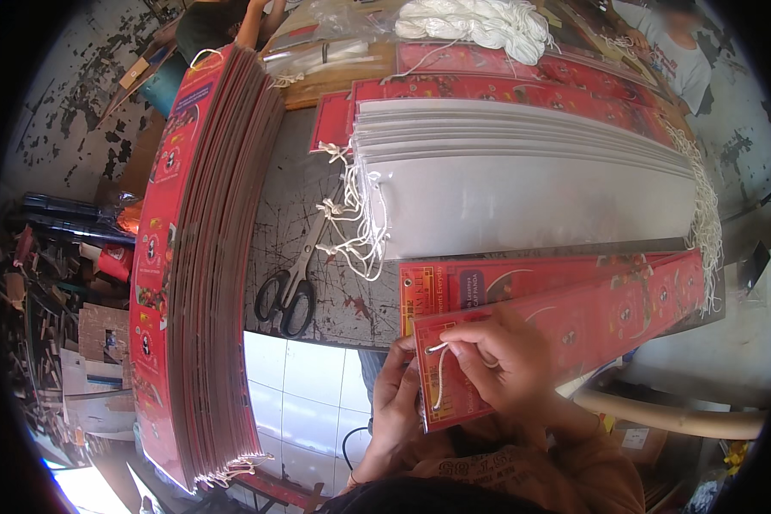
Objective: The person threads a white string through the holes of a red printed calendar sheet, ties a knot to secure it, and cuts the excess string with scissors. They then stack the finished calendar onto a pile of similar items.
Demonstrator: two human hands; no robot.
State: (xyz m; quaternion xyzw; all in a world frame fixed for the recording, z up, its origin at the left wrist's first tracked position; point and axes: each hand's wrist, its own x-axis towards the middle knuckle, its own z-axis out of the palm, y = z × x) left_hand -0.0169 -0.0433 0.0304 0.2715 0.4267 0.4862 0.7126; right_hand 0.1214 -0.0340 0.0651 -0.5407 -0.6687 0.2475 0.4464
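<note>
Held at its near left end is a long red printed strip [574,334] with a clear glossy cover, slanting up to the right across the table edge. My left hand [391,398] is closed around the strip's left edge, some fingers hidden behind it. At the strip's corner hole, my right hand [501,360] pinches a short white cord [440,387] between thumb and fingers; the cord's other part hangs down over the print. Beneath lies another red strip [441,287]. Beyond it rests a fanned stack of strips, pale backs up [540,201], with knotted white cords at both ends.
Black-handled scissors [295,283] lie on the scratched dark table left of the strips. A tall stack of red strips [152,283] stands along the left. A skein of white cord [475,26] sits at the back. Two other people are at the far side, one at each corner.
</note>
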